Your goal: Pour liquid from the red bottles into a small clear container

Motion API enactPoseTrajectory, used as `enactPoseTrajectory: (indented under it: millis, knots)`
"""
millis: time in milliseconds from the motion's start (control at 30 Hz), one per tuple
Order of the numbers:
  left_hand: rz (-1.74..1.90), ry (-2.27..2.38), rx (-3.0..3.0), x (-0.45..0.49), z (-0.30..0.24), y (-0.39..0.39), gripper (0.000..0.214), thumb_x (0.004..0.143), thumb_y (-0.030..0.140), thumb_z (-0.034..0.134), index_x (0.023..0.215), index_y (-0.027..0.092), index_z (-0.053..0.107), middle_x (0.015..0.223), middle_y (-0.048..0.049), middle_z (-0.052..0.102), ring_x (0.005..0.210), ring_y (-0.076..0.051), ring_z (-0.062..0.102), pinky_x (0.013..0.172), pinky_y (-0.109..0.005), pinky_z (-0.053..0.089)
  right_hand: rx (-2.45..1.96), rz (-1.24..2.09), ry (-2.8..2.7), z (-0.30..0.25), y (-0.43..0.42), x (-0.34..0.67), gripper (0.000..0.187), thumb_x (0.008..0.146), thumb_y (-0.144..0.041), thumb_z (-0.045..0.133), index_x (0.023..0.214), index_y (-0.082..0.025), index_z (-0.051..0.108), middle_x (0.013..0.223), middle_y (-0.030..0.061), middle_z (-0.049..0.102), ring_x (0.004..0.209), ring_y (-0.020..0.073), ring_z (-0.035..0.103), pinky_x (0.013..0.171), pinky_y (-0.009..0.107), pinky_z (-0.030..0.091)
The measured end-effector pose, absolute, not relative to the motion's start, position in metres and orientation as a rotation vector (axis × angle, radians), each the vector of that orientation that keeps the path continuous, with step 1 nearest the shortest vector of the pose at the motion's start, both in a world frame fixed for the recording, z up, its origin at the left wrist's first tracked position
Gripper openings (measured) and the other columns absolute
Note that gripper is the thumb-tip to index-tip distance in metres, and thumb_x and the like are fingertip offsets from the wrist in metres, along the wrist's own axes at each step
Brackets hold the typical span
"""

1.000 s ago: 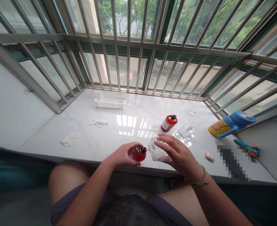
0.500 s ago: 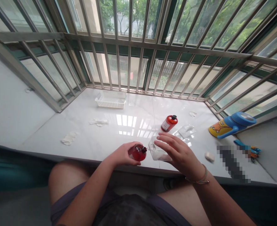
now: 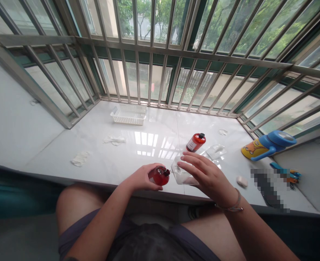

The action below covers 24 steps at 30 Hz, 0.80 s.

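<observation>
My left hand point(image 3: 142, 177) is wrapped round a bottle of red liquid point(image 3: 160, 177), its dark-topped neck tipped to the right. Close beside that neck is a clear plastic container point(image 3: 178, 173), held in my right hand point(image 3: 208, 175) with the thumb hidden underneath. The container's mouth faces the bottle; whether liquid flows between them I cannot tell. A second red bottle point(image 3: 196, 142) with a black cap and a white label stands just beyond my right fingers. Clear plastic packaging point(image 3: 215, 151) lies to the right of it.
A white perforated basket point(image 3: 128, 119) sits by the barred window. Crumpled white tissues point(image 3: 80, 158) lie at the left. To the right are a blue and yellow flask point(image 3: 267, 145), a small pale object point(image 3: 241, 181), a pixelated dark object point(image 3: 268, 190) and a blue and orange bundle point(image 3: 286, 172).
Almost nothing differs. Both hands keep their grip and place; the view has shifted very slightly.
</observation>
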<state>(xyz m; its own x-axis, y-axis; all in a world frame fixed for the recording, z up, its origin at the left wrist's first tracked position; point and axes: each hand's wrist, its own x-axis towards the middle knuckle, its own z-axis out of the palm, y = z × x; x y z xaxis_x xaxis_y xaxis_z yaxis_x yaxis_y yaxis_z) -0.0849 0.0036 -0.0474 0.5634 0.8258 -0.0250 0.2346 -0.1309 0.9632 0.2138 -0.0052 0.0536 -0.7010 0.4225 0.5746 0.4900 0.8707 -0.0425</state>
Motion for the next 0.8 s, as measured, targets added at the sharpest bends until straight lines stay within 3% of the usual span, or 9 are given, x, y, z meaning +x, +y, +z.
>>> enactPoseTrajectory:
  millis: [400,667,800]
  knots:
    - [0.638,0.918,1.669,-0.085,-0.046,0.004,0.077,0.066,0.030,0.098,0.137,0.026,0.070,0.139,-0.0068,0.074,0.130,-0.034,0.068,0.113,-0.042,0.053,-0.652,-0.166,-2.496,0.057,-0.004,0.214,0.051,0.103,-0.015,0.067,0.153,-0.024,0.056,0.137,0.0137,0.073,0.140,0.0327,0.064,0.111,0.052,0.061]
    - [0.653,0.936,1.664,-0.086,-0.049,0.003,0.078,0.064,0.028,0.098,0.137,0.026,0.070,0.139,-0.0067,0.074,0.129,-0.035,0.068,0.112,-0.042,0.053,-0.683,-0.028,-2.490,0.044,-0.001,0.210,0.054,0.104,-0.040,0.070,0.153,-0.023,0.055,0.139,0.0174,0.070,0.139,0.0346,0.064,0.111,0.053,0.060]
    - [0.664,0.921,1.641,-0.086,-0.050,0.002,0.078,0.065,0.028,0.098,0.137,0.026,0.070,0.136,-0.0064,0.075,0.126,-0.033,0.070,0.110,-0.042,0.054,-0.758,0.112,-2.399,0.027,-0.001,0.207,0.058,0.098,-0.043,0.077,0.150,-0.026,0.056,0.138,0.0162,0.070,0.129,0.0325,0.070,0.106,0.049,0.064]
